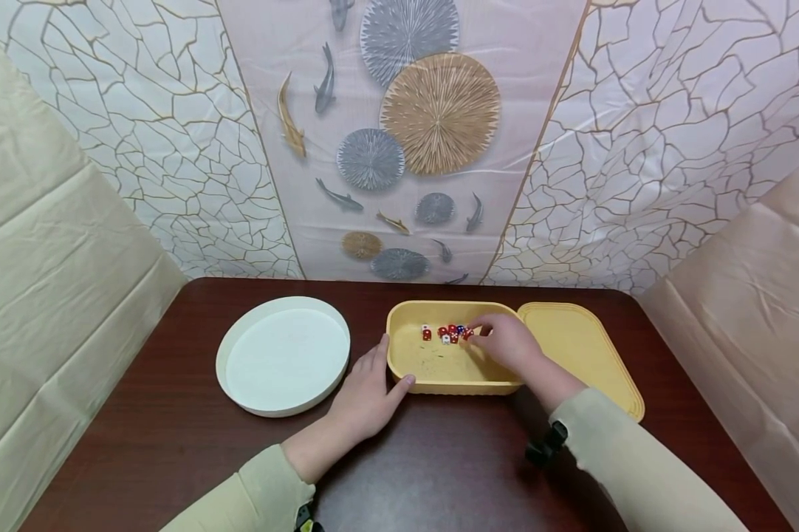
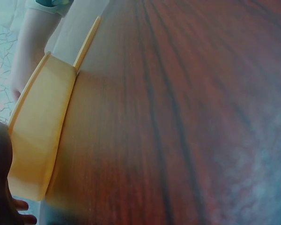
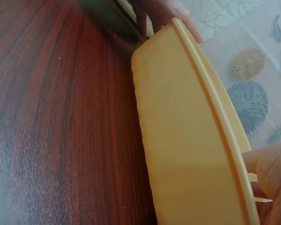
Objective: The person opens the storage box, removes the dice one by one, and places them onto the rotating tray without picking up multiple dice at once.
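Observation:
A yellow plastic box [image 1: 453,387] stands on the dark table with several small dice [image 1: 447,336] in it, red, white and blue. My left hand [image 1: 366,391] rests against the box's left side, fingers fairly straight, with the thumb by its front left corner. Over the right part of the box reaches my right hand [image 1: 509,341]. Its thumb and forefinger are at the right end of the dice cluster, close to a red die [image 1: 468,334]. Whether they pinch it is too small to tell. The right wrist view shows the box wall [image 3: 187,136] hiding the fingertips.
A round white tray [image 1: 283,358] lies left of the box. Partly behind the right forearm, a flat yellow lid [image 1: 582,355] lies to the right. Patterned cloth [image 1: 399,148] hangs behind the table's back edge, and beige cloth flanks both sides.

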Demonstrator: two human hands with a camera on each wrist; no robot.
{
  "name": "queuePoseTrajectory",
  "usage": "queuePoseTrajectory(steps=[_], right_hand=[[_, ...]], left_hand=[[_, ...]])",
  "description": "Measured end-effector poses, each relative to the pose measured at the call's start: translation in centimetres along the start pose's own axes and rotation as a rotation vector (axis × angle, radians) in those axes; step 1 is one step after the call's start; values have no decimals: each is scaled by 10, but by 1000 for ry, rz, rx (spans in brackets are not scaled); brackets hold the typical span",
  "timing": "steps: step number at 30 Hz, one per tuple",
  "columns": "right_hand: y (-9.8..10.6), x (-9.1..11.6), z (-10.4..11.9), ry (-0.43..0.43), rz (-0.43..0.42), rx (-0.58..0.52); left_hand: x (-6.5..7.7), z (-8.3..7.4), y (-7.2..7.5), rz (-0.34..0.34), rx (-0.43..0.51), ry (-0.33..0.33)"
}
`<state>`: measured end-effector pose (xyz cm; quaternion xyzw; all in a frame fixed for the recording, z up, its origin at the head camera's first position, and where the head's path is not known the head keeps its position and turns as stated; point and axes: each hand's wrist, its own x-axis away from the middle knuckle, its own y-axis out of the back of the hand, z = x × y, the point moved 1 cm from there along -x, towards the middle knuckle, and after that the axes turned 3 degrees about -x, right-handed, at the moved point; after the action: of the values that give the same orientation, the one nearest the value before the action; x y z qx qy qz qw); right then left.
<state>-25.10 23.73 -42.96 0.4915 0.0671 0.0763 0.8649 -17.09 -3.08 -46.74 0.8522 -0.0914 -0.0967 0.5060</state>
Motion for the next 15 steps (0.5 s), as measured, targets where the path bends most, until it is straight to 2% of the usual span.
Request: queuePoseTrajectory(steps=[15], right_hand=[[9, 14, 11, 3, -82, -59]], left_hand=[[0, 0, 1, -5, 4, -5]])
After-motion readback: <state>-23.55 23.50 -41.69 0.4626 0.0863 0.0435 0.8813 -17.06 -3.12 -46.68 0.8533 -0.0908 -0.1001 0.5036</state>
